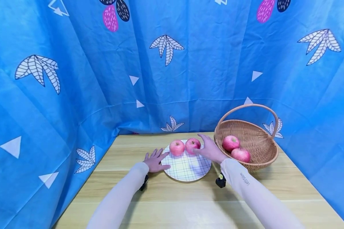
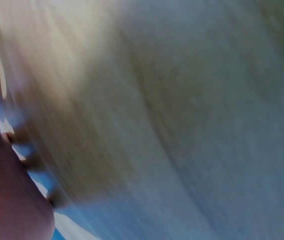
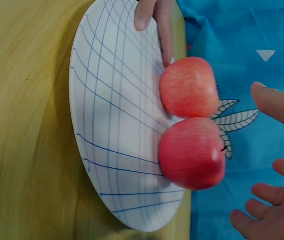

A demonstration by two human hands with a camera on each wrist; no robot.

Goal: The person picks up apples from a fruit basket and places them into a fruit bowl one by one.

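Note:
A round white plate (image 1: 186,170) with a blue grid of lines lies on the table. Two red apples, the left apple (image 1: 176,148) and the right apple (image 1: 193,146), sit side by side at its far edge. My left hand (image 1: 154,161) lies spread at the plate's left edge, its thumb and forefinger over the rim. Around the right apple's right side hovers my right hand (image 1: 210,149), thumb and fingers parted. The right wrist view shows a gap between these fingers (image 3: 274,195) and the darker apple (image 3: 191,153).
To the right stands a wicker basket (image 1: 261,143) with a tall arched handle, tilted toward me. It holds two more apples, one behind (image 1: 231,143) and one in front (image 1: 240,155). A blue patterned curtain (image 1: 172,79) encloses the wooden table (image 1: 172,206) at the back and sides.

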